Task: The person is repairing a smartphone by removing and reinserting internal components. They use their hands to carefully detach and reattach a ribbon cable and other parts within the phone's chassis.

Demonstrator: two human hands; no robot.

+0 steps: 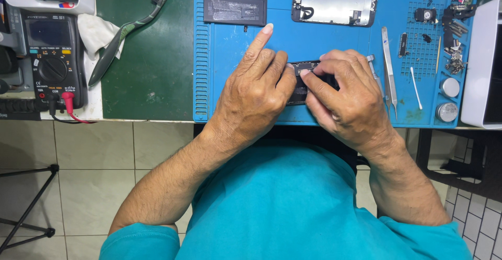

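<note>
A small dark phone body [301, 82] lies on the blue repair mat [219, 82], mostly hidden under my hands. My left hand [256, 95] rests on its left side, index finger stretched up and away, other fingers curled onto it. My right hand [348, 100] covers its right side, with thumb and fingertips pinching at its upper edge. The fingertips of both hands meet over the phone.
On the mat lie a black battery [235, 10], a phone screen assembly face down [334, 1], tweezers [388, 71], a cotton swab [415, 87], two round tins [448, 99] and small parts [455, 30]. Left are a multimeter [52, 56] and a toothbrush [128, 30]. A white box [483, 61] stands right.
</note>
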